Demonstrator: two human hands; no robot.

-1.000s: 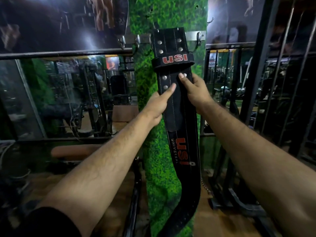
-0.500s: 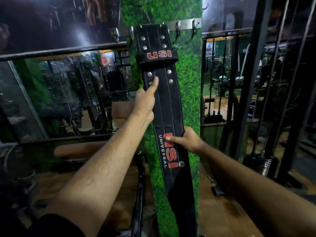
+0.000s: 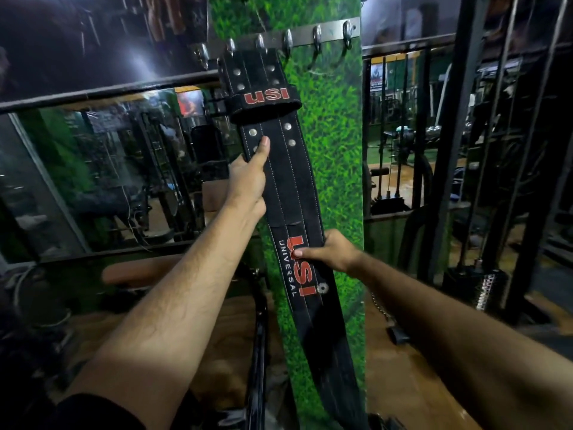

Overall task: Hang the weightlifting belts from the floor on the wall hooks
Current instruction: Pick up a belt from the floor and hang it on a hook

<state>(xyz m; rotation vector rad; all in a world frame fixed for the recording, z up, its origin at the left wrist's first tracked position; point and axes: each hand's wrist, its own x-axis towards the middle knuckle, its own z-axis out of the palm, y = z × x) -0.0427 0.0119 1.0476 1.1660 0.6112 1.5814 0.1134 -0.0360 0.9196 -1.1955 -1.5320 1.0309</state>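
Note:
A long black weightlifting belt (image 3: 288, 187) with red USI lettering hangs down the green grass-patterned pillar (image 3: 331, 135) from the metal hook rail (image 3: 307, 38). Its buckle end sits at the rail's left hooks. My left hand (image 3: 248, 178) grips the belt's left edge just below the loop, thumb laid flat on the front. My right hand (image 3: 331, 251) holds the belt's right edge lower down, at the red logo, thumb pressed on the lettering. The belt's tail runs out of view at the bottom.
Three bare hooks (image 3: 317, 35) stand to the right of the belt on the rail. A mirror wall (image 3: 93, 169) and a padded bench (image 3: 139, 271) are at the left. Black machine frames and a weight stack (image 3: 483, 290) fill the right side. The floor (image 3: 403, 383) is brown.
One second ago both hands were high on the belt; my right hand slid down to the logo. Over the last half second the hands have barely moved and the view shifted slightly.

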